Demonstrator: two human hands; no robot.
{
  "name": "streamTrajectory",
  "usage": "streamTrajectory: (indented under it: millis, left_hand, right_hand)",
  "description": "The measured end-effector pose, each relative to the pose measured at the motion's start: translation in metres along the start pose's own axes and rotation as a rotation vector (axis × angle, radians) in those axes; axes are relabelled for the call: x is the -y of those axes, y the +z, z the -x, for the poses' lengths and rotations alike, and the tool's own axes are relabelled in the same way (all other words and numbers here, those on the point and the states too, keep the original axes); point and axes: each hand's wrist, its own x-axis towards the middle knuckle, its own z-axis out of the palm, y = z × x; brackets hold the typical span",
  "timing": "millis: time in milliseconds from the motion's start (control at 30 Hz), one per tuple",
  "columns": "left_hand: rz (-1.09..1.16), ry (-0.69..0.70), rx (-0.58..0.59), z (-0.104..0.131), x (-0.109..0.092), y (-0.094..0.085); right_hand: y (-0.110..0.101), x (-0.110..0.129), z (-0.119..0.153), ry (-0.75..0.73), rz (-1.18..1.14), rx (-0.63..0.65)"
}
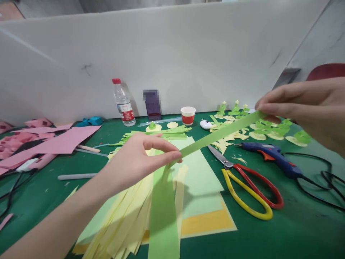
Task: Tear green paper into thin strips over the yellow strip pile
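A light green paper strip point(218, 136) stretches slantwise between my two hands, above the paper pile. My left hand point(151, 154) pinches its lower end between thumb and fingers. At the higher end, my right hand point(293, 104) grips it between thumb and forefinger. Below my left hand lies a wider green paper strip point(163, 212), running toward the front edge of the view. Many pale yellow paper strips point(129, 212) fan out beside it, on top of pale green sheets point(202, 180). Scissors point(231, 166) with one red and one yellow handle rest right of the sheets.
A blue glue gun point(272, 154) with a black cord lies at the right. Small green paper plants point(272, 131) stand behind it. A bottle point(124, 106), a phone point(152, 105) and a paper cup point(188, 116) line the white partition. Pink paper point(70, 140) covers the left side.
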Motion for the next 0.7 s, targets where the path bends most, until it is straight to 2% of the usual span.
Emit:
streamTrajectory:
  millis: [67,100,167,267,300,367,433,533,600,700]
  left_hand:
    - [0.005,-0.112,0.092,-0.005,0.0,0.0]
    - [0.011,-0.158,0.14,-0.008,0.0,0.0]
    - [0.043,-0.217,0.246,-0.012,0.002,0.004]
    - [0.139,-0.223,0.372,-0.015,0.008,0.014]
    - [0.165,-0.217,0.396,-0.015,0.009,0.019]
    - [0.194,-0.197,0.421,-0.014,0.011,0.027]
    - [0.186,-0.153,0.42,-0.011,0.011,0.034]
    - [0.131,-0.049,0.355,-0.004,0.006,0.04]
    - [0.061,0.052,0.294,0.001,0.004,0.042]
    - [-0.172,0.272,0.174,0.006,0.005,0.046]
  right_hand:
    - [0.0,0.004,-0.012,0.18,0.164,0.01]
    - [0.002,0.007,-0.016,0.259,0.247,0.082]
    - [0.007,0.011,-0.021,0.304,0.354,0.278]
    - [0.022,0.017,-0.017,0.173,0.363,0.379]
    - [0.029,0.02,-0.013,0.114,0.327,0.39]
    - [0.045,0.029,-0.003,0.057,0.246,0.494]
    - [0.061,0.037,0.007,0.041,0.209,0.631]
    - [0.076,0.045,0.015,0.08,0.17,0.749]
    - [0.078,0.046,0.014,0.141,0.122,0.786]
    - [0.073,0.043,0.008,0.244,0.006,0.809]
